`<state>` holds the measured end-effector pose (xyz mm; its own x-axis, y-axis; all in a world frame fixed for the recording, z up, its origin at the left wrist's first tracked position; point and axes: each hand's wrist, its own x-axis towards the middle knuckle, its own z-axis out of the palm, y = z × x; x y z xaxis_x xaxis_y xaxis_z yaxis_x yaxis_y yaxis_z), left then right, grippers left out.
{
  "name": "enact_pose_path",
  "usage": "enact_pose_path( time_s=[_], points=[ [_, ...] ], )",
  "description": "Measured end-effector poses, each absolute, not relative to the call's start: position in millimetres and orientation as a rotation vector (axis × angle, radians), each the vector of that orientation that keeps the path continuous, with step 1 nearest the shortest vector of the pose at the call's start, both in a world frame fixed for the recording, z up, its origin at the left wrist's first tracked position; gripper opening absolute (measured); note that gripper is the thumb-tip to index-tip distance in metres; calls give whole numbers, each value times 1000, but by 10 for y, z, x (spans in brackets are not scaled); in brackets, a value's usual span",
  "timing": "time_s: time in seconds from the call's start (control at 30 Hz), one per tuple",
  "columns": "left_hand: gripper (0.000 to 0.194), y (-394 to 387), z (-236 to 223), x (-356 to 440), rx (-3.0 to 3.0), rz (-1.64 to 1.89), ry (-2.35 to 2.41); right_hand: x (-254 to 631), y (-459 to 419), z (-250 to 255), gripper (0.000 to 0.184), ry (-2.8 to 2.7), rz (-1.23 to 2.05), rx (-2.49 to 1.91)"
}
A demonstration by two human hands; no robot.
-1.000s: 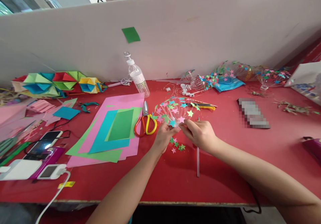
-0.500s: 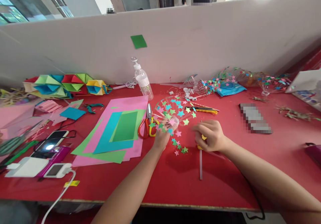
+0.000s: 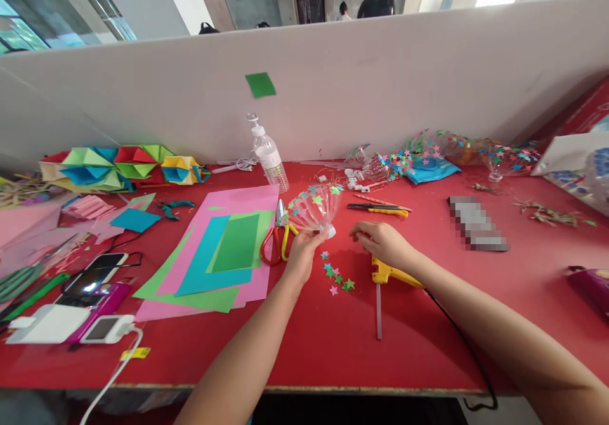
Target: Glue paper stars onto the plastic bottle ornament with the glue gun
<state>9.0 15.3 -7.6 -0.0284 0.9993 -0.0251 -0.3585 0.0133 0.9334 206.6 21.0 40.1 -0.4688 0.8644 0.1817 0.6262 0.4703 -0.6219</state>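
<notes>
In the head view my left hand [image 3: 303, 252] is closed round the white-capped neck of a cut clear plastic bottle top [image 3: 318, 212]. Its strips fan out away from me, with small coloured paper stars stuck near their ends. My right hand [image 3: 378, 240] hovers to the right of it, fingers loosely bent and nothing visible in them. Just below that hand and forearm lies a yellow hot glue gun [image 3: 382, 271] with a glue stick [image 3: 379, 311] poking out towards me. Loose paper stars [image 3: 338, 276] lie on the red table between my hands.
Red-handled pliers [image 3: 272, 244] and coloured paper sheets [image 3: 190, 266] lie left. A bottle [image 3: 271, 158] stands behind, near the white partition [image 3: 380, 82]. Beyond my right hand is a yellow utility knife [image 3: 387, 210]. Starred bottle pieces [image 3: 399, 162] sit at the back. A cord [image 3: 469, 342] trails right.
The bottle top has been tipped away from me, so its cap now faces towards the right and front. My right hand has shifted slightly left and up, uncovering more of the glue gun.
</notes>
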Motion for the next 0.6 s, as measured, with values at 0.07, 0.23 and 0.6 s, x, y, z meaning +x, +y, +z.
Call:
enact_pose_path(
  time_s=[0.07, 0.23, 0.6],
  points=[
    [28, 96, -18, 130, 892, 1324, 898, 2020, 184, 417, 22, -2222, 768, -1217],
    [30, -24, 113, 182, 856, 1164, 676, 1928, 106, 426, 35, -1864, 1540, -934],
    [31, -128, 211, 155, 903, 1035, 633, 1891, 98, 335, 37, -1423, 2068, -703]
  ],
)
